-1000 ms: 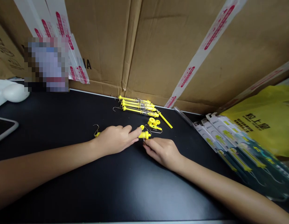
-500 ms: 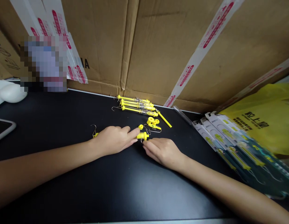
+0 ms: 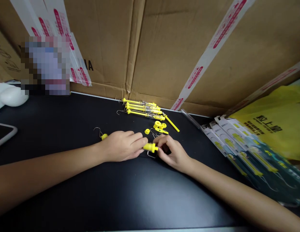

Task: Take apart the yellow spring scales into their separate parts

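Spring scale [image 3: 149,147] lies near a loose yellow collar [image 3: 147,131], gripped by closed fingers of the left hand [image 3: 123,145], while the right hand [image 3: 174,153] has fingers curled at the yellow-capped end, whether pinching it I cannot tell.

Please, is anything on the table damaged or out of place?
Nothing looks clearly spilled or broken. One yellow stick lies slanted beside the neat row of yellow hooked tubes, so it looks out of line. The yellow tube in the left hand shows no visible damage, though the hand covers its middle.
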Tool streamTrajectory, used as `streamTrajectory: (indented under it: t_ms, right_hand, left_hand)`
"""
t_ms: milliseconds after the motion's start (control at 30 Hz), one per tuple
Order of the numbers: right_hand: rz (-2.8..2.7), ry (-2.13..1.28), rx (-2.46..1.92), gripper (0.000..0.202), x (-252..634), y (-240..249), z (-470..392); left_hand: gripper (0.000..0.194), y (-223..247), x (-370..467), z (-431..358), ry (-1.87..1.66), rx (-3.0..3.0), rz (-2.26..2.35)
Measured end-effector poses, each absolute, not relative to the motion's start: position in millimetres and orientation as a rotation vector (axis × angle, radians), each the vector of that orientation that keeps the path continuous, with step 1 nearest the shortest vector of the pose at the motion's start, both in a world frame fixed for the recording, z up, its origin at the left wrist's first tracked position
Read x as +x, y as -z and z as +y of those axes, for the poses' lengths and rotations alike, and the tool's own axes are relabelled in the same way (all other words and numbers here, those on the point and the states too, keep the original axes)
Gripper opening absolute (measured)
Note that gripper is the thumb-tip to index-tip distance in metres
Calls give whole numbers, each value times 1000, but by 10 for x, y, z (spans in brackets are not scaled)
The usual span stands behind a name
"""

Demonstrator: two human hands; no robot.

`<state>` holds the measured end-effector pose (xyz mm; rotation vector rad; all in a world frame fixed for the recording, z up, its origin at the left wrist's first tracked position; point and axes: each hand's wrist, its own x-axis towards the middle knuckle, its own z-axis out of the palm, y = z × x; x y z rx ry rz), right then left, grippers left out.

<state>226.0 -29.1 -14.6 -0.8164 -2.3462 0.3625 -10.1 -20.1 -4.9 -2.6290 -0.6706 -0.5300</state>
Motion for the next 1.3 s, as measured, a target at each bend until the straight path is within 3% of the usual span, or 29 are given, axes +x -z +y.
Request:
streamTrajectory:
  t_ms: [533,733,1033,1300]
  right_hand:
    - [-2480,-78,-718,26,2268,228,-275]
    - [-2521,-100,-648,21,2224,203,-272]
    - [-2559,-61,-479,19,2227,162,-287]
    - [-2563,-75,-595,18,2213,170,-273]
  left_hand:
    - [26,63,-52,-173,459,-2749,-637]
    - [35,75,-51,-181,579,-2713,-581]
    - [34,40,-26,-234,602,-2705,-455]
    - [37,54,-35,-209,595,-2667,-542]
